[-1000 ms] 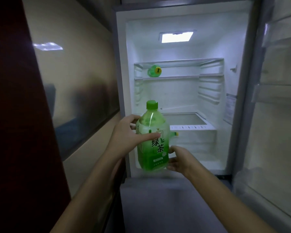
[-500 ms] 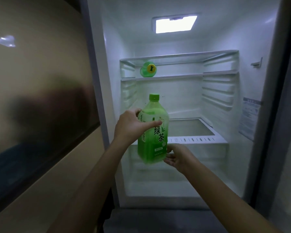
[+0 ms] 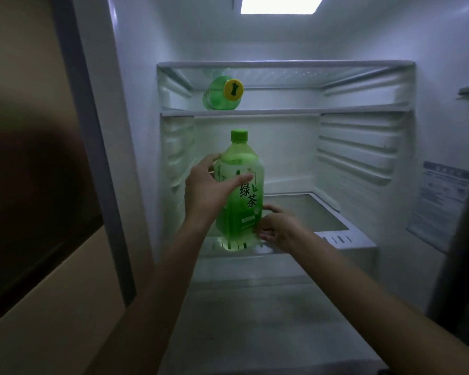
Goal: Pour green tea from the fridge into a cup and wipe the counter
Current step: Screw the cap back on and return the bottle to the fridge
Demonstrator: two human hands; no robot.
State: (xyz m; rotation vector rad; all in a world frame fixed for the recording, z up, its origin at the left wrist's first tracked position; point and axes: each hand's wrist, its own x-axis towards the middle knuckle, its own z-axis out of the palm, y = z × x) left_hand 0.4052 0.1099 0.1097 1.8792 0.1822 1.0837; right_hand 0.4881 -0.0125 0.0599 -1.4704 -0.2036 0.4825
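A large green tea bottle (image 3: 240,196) with a green cap stands upright inside the open fridge (image 3: 363,147), its base at the front edge of the lower shelf (image 3: 344,239). My left hand (image 3: 209,190) grips the bottle's upper body from the left, thumb across the label. My right hand (image 3: 279,226) holds the bottle's lower right side with curled fingers. No cup or cloth is in view.
A second green bottle with a yellow cap (image 3: 222,94) lies on its side on the upper glass shelf. A lit lamp (image 3: 282,4) sits in the fridge ceiling. A dark glossy wall panel (image 3: 38,171) stands to the left. A label sticker (image 3: 441,207) is on the right inner wall.
The view has closed in on the fridge interior. The bottle, held by both hands, has moved forward into the fridge, down to the lower shelf's front edge.
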